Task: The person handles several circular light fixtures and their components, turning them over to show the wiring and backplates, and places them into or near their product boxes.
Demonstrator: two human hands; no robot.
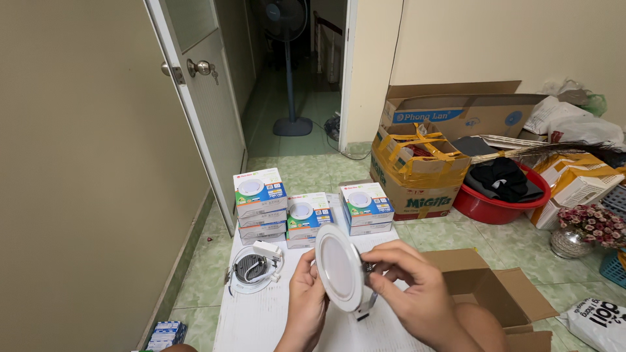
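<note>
I hold a round white recessed ceiling lamp (339,266) up in front of me, its pale diffuser face turned to the left. My left hand (305,300) grips its lower left rim. My right hand (417,287) holds its back, fingers pinching a small metal spring clip (369,266). A second lamp (251,269) lies face down on the white sheet (261,319), with a small white driver box (267,249) wired to it.
Stacked lamp cartons (259,202) (309,218) (366,207) stand at the sheet's far edge. An open brown box (489,287) sits right of my hands. Taped cartons (417,166), a red basin (499,195), a flower vase (577,234), an open door (208,111) and a fan (290,72) lie beyond.
</note>
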